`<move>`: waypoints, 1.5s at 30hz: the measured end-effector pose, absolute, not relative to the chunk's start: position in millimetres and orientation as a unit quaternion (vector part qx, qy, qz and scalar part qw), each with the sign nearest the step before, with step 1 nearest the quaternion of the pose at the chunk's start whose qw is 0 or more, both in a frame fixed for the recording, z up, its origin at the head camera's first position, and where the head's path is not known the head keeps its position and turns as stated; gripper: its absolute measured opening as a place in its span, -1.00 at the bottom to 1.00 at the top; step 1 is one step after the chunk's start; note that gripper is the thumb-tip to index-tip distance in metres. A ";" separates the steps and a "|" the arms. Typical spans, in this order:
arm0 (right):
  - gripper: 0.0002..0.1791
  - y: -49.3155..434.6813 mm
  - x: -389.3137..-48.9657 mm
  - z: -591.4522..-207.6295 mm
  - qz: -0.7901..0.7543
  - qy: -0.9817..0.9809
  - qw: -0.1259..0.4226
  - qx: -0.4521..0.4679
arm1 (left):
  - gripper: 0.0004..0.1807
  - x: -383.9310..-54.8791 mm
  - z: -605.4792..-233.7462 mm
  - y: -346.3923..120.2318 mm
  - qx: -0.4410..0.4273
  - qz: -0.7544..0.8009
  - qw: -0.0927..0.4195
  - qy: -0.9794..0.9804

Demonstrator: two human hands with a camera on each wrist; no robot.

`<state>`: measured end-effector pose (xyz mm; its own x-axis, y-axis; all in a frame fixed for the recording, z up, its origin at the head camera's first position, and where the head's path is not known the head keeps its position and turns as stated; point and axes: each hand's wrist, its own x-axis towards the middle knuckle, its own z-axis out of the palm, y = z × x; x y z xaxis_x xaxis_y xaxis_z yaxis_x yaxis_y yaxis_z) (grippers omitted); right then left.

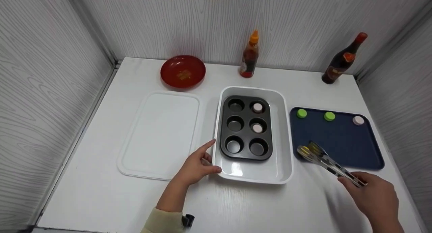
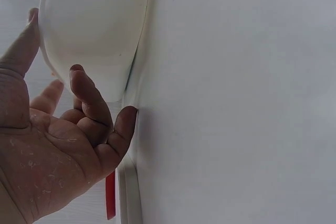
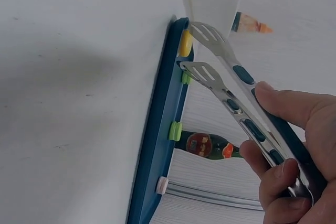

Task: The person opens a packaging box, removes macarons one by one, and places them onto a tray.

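Note:
My right hand (image 1: 374, 194) grips metal tongs (image 3: 231, 72) near their handle end. The tongs' slotted tips are spread apart around a yellow round piece (image 3: 185, 43) at the near left corner of a dark blue tray (image 1: 341, 145); whether they touch it cannot be told. My left hand (image 1: 195, 165) rests at the near left of a white tub (image 1: 281, 179), thumb on its rim and index finger along its side. Inside the tub lies a dark muffin tin (image 1: 246, 133); a pale pink piece (image 1: 257, 107) and another pink piece (image 1: 257, 128) sit in two right-hand cups.
Along the tray's far edge are two green pieces (image 1: 329, 116) and a pink one (image 1: 358, 120). A white board (image 1: 162, 132) lies left of the tub. Behind stand a red plate (image 1: 183, 72), a sauce bottle (image 1: 249, 57) and a dark bottle (image 1: 341, 62), near the walls.

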<state>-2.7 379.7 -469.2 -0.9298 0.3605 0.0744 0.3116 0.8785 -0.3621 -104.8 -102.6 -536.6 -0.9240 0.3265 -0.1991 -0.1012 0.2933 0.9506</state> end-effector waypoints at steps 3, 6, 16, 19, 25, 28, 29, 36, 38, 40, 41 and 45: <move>-0.55 378.7 -3.4 -467.7 0.172 -0.963 0.087 -0.187 | 0.12 -105.0 -536.3 -102.4 0.071 0.592 0.181 0.782; -0.55 375.9 -4.3 -466.4 0.168 -0.961 0.109 -0.191 | 0.11 -105.2 -536.9 -102.2 0.069 0.595 0.180 0.780; -0.59 365.8 -11.3 -464.0 0.203 -0.941 0.178 -0.203 | 0.11 -104.3 -539.0 -102.8 0.069 0.601 0.177 0.777; -0.61 360.8 -16.3 -463.4 0.218 -0.938 0.187 -0.196 | 0.12 -103.3 -539.5 -102.7 0.069 0.598 0.179 0.778; -0.61 347.8 -30.3 -458.1 0.237 -0.936 0.205 -0.163 | 0.12 -103.5 -539.8 -102.3 0.066 0.600 0.178 0.777; -0.61 341.2 -36.5 -454.3 0.244 -0.936 0.202 -0.152 | 0.11 -104.0 -539.4 -101.8 0.066 0.601 0.179 0.776; -0.61 339.1 -38.6 -452.9 0.248 -0.936 0.203 -0.148 | 0.11 -104.2 -539.3 -101.7 0.068 0.602 0.179 0.775; -0.66 328.8 -54.1 -443.2 0.265 -0.932 0.228 -0.093 | 0.10 -105.5 -539.6 -101.5 0.077 0.603 0.174 0.774; -0.69 325.8 -58.6 -442.1 0.266 -0.932 0.235 -0.068 | 0.10 -105.6 -539.5 -102.0 0.076 0.603 0.174 0.775; -0.71 322.2 -62.8 -441.7 0.267 -0.933 0.234 -0.051 | 0.11 -105.6 -539.1 -102.3 0.076 0.603 0.175 0.774; -0.72 320.2 -64.7 -441.5 0.270 -0.934 0.229 -0.046 | 0.11 -105.6 -539.0 -102.4 0.076 0.604 0.175 0.774; -0.73 311.9 -73.1 -440.3 0.271 -0.940 0.202 -0.034 | 0.11 -105.4 -538.5 -102.7 0.076 0.608 0.177 0.770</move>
